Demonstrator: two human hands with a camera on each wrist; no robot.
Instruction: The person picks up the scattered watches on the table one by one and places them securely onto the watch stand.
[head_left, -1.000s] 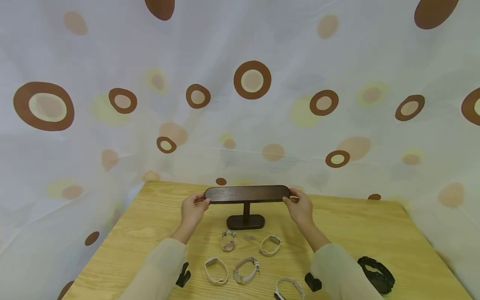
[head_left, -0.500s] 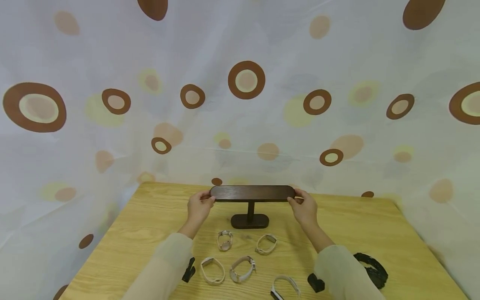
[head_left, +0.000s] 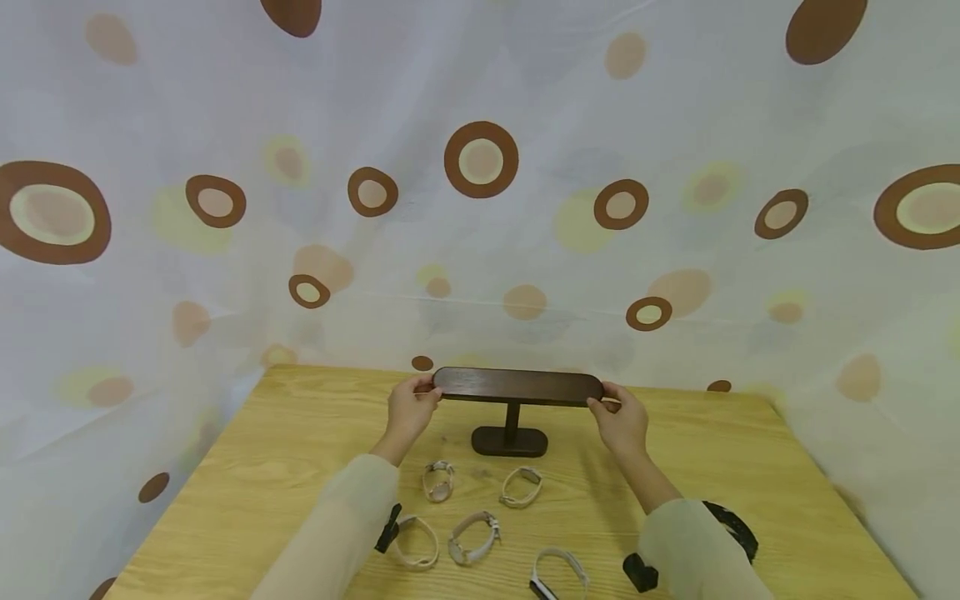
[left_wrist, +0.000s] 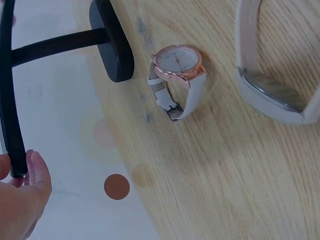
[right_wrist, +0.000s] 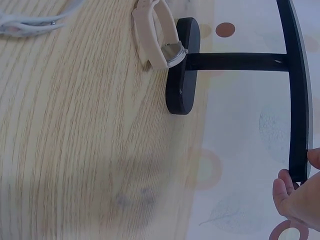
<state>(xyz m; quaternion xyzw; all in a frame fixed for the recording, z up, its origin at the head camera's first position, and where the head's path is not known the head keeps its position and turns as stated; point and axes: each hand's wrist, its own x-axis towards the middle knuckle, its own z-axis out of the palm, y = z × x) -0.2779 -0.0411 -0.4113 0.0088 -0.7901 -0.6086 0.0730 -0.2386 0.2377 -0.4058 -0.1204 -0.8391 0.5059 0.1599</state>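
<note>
A dark wooden T-shaped display stand (head_left: 517, 386) is at the back of the table, with a long rounded top bar, a short post and an oval foot. My left hand (head_left: 410, 412) pinches the bar's left end between thumb and fingers. The right end is gripped the same way by my right hand (head_left: 624, 421). In the left wrist view, a rose-gold watch (left_wrist: 177, 60) with a white strap sits near the foot. A beige-strapped watch (right_wrist: 155, 35) overlaps the foot in the right wrist view.
In front of the stand lie several watches, among them a white-strapped watch (head_left: 474, 540), a pale looped band (head_left: 417, 542) and a white fitness band (head_left: 558, 571). A black coiled item (head_left: 735, 529) lies right, partly behind the sleeve. A patterned cloth (head_left: 480, 250) hangs behind the wooden table (head_left: 285, 467).
The stand's top bar has turned slightly, its right end now nearer me. Both hands keep their hold on its ends. The whole scene has shifted a little as the head view turned.
</note>
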